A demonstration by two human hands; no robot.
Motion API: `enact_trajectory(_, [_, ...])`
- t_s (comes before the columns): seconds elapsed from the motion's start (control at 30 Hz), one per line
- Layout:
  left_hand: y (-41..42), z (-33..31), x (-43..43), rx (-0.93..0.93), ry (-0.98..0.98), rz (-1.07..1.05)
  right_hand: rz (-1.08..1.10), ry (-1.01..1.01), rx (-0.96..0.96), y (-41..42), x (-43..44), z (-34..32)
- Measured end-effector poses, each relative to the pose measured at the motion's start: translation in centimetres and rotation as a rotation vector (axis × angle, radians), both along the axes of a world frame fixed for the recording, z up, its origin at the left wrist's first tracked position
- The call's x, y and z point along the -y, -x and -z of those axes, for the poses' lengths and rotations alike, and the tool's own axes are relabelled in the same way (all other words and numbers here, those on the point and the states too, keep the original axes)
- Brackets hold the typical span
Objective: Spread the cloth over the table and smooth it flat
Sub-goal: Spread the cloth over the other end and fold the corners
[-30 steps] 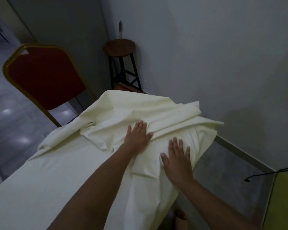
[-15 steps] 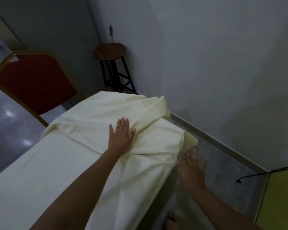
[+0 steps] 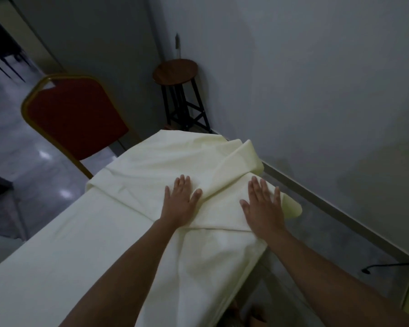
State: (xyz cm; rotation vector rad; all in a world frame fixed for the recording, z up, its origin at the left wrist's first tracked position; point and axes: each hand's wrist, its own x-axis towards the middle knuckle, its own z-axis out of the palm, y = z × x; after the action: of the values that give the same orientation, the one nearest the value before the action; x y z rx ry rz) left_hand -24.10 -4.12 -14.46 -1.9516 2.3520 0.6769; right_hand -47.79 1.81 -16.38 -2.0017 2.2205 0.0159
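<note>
No text, label, brand, number or sign can be read anywhere in the head view. The picture is dim, and no surface in it carries legible marks.

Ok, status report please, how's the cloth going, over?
Left hand and right hand flat on cream cloth. Far end bunched, folded. Red chair close beside far corner.
</note>
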Motion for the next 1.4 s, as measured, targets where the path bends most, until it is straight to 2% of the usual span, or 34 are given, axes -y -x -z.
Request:
enact_trajectory(0.17, [-0.8,0.8,5.1,0.020,0.026,-0.011,0.053,-0.003,0.029,2.1,-2.0,0.3])
enact_trajectory(0.3, [-0.2,2.1,8.4,0.023,0.063,-0.018,0.220,-0.005,0.055,1.9,-2.0,-0.1])
enact_trajectory(0.4, [0.1,2.9,9.7,0.037,0.102,-0.003,0.288,0.072,0.077,0.6,-0.1,-0.5])
enact_trajectory(0.63, [1.0,3.3,13.7,0.020,0.180,-0.048,0.172,0.080,0.104,-3.2,4.8,-1.2])
enact_trajectory(0.73, [2.2,3.2,15.9,-0.016,0.194,-0.085,0.161,0.054,0.137,-2.5,5.3,-0.7])
enact_trajectory(0.93, [3.1,3.3,18.8,-0.021,0.247,-0.098,0.179,0.034,0.071,-0.3,5.9,-0.3])
enact_trajectory(1.07, [3.2,3.1,17.7,-0.027,0.237,0.039,0.166,0.035,0.094,-2.2,6.6,-0.6])
enact_trajectory(1.23, [4.4,3.4,12.8,-0.129,0.159,0.040,0.139,0.043,0.071,-2.6,4.8,-0.8])
enact_trajectory(1.3, [3.8,2.9,13.2,-0.151,0.188,0.055,0.121,0.053,0.059,-1.6,3.5,-0.6])
enact_trajectory(1.4, [2.2,1.2,16.7,-0.112,0.289,-0.078,0.127,0.048,0.058,-1.0,2.5,-0.3])
